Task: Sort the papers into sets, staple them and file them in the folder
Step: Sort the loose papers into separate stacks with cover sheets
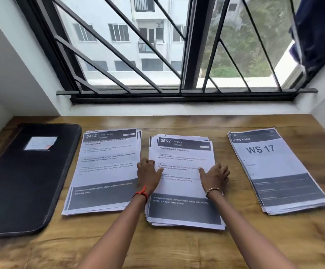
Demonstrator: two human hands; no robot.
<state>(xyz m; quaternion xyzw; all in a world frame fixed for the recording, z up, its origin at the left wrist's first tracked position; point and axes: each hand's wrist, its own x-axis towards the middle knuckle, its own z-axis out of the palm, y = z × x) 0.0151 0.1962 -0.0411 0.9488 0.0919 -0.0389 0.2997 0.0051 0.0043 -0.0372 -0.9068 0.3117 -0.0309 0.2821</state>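
Two bare forearms reach from the near edge over the table [177, 249] to the middle stack [183, 191] of papers. The left hand [148, 171] sits at its left edge and the right hand [214, 175] at its right edge, thumbs lying on the top sheet, fingers curled down over the sides, clamping the stack. The left stack [103, 167] lies just beside it, the right stack [274, 167] well apart with bare wood between. The black folder [27, 175] lies closed at far left.
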